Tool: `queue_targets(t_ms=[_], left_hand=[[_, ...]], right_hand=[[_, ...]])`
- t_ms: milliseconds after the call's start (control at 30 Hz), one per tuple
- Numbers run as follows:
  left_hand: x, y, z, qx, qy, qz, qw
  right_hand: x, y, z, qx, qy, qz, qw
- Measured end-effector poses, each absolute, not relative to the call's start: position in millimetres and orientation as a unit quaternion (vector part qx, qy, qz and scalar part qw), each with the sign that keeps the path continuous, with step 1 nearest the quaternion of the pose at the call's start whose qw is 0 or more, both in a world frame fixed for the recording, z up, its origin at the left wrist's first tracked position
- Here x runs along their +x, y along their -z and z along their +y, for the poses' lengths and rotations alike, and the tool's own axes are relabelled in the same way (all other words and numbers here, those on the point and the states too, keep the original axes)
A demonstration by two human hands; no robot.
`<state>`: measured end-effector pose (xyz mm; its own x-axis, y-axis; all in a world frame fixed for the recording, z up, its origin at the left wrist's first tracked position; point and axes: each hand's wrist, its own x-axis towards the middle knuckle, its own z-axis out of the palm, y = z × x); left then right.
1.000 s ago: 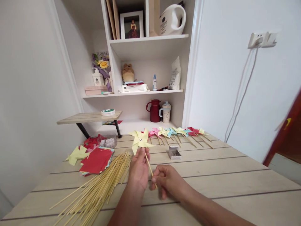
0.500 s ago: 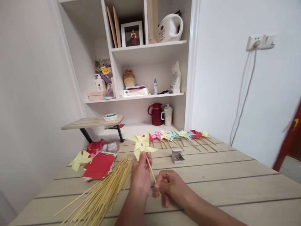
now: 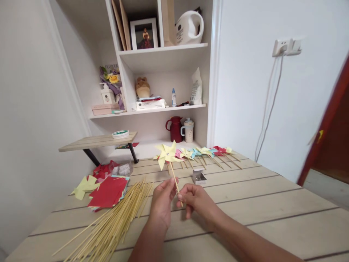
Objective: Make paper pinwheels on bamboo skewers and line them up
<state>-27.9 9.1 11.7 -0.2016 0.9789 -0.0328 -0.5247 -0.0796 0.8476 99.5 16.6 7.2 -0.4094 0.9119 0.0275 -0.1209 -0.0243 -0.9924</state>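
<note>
A pale yellow paper pinwheel (image 3: 167, 154) on a thin wooden stick is held up in front of me, the stick leaning slightly. My left hand (image 3: 163, 200) has its thumb and fingers closed about the middle of the stick, below the paper vanes. Lower down, my right hand (image 3: 196, 200) pinches the stick close to its bottom end. Just beyond my hands stands a small open box (image 3: 199, 177) with tiny metal pieces inside. To the left of my left hand lies a loose bundle of thin wooden sticks (image 3: 117, 218).
Finished pinwheels (image 3: 196, 153) in several colours lie in a row along the table's back edge. Red paper squares (image 3: 106, 191) are stacked at left, beside a yellow folded vane (image 3: 83, 187) and a clear container (image 3: 122, 169). A small raised shelf (image 3: 95, 142) stands behind them.
My left hand has slid from just under the vanes down the stick. The pinwheel is now farther up and away, and my right hand has risen a little. The view has shifted right.
</note>
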Motion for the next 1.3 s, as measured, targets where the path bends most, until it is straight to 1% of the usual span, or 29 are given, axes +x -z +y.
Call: queue_targets(t_ms=[200,333,567,767,1000,1167,1300], left_hand=[[-29.1,-16.4,6.6,0.308,-0.658,0.402,0.557],[-30.0,-17.3,7.9,0.301,-0.667,0.422,0.536],[-31.2,-19.4,9.2,0.294,-0.685,0.397,0.536],[-32.8,-17.3,12.0,0.291,-0.692,0.396,0.529],[-32.8,-10.9,15.0,0.273,-0.696,0.397,0.532],[-33.9,-11.3,16.0,0.293,-0.695,0.418,0.506],[-38.2,-8.3,20.9,0.271,-0.704,0.433,0.494]], right_hand=[[102.1,-9.2,15.9,-0.351,-0.631,-0.556,0.411],[104.2,-6.8,17.2,-0.344,-0.632,-0.566,0.403],[108.4,-8.2,17.3,-0.333,-0.626,-0.566,0.421],[109.2,-16.1,17.8,-0.375,-0.588,-0.577,0.426],[107.9,-13.7,21.9,-0.379,-0.562,-0.592,0.435],[110.1,-16.1,24.3,-0.392,-0.541,-0.598,0.443],[118.5,-24.7,27.0,-0.389,-0.529,-0.587,0.473]])
